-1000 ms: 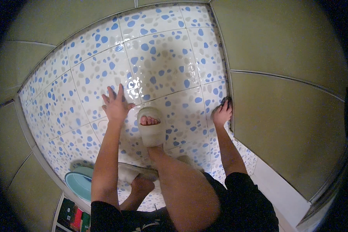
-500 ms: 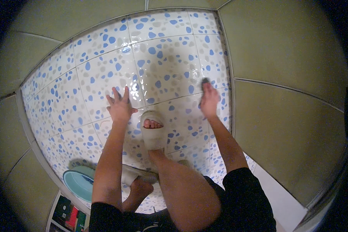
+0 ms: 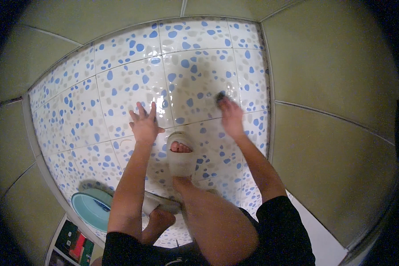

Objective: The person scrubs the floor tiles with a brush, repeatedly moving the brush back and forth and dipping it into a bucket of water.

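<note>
One small dark pad is grasped in the fingertip grip of the right hand, over the shiny spotted floor, ahead and right of a pale slipper. The left hand is released, fingers splayed, near that slipper. A turquoise basin stands beside the left forearm.

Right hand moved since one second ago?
Yes. The right hand has moved left, away from the foot of the right wall, and forward: it now straddles the floor grout line it was short of.
</note>
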`<state>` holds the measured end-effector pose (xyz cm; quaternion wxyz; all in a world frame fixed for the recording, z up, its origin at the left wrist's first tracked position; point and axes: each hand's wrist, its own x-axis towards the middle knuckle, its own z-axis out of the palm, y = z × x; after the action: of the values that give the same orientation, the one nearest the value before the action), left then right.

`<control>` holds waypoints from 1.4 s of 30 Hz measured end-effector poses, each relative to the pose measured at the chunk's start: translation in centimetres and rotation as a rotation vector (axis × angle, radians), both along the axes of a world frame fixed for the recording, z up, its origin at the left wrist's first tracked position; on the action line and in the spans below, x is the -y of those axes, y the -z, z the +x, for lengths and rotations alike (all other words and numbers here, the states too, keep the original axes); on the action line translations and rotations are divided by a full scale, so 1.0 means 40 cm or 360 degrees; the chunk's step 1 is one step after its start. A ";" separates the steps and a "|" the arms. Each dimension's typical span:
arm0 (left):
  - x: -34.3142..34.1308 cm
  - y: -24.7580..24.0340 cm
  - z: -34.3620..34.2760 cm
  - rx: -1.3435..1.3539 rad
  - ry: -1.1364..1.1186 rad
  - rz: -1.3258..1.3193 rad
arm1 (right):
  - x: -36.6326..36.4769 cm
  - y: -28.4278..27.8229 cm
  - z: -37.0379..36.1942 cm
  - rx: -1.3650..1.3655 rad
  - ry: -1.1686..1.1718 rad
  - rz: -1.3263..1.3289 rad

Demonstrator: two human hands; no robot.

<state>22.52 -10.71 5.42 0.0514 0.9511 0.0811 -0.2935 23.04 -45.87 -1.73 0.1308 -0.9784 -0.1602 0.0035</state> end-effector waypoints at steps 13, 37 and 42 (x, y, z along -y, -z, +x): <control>-0.011 0.004 -0.005 -0.0021 -0.0047 -0.0075 | -0.228 -0.073 0.066 -0.0020 -0.0580 0.0160; -0.045 -0.041 0.007 -0.0066 -0.0083 -0.0196 | -0.142 -0.033 0.268 0.0177 -0.0145 0.0110; -0.182 -0.063 0.018 0.0039 -0.0294 -0.0058 | 0.103 0.010 0.333 0.0315 0.0897 -0.0411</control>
<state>23.24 -3.43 7.96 0.0965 0.9420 0.1625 -0.2773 36.36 -50.00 -2.14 -0.0146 -0.9883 0.1067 -0.1078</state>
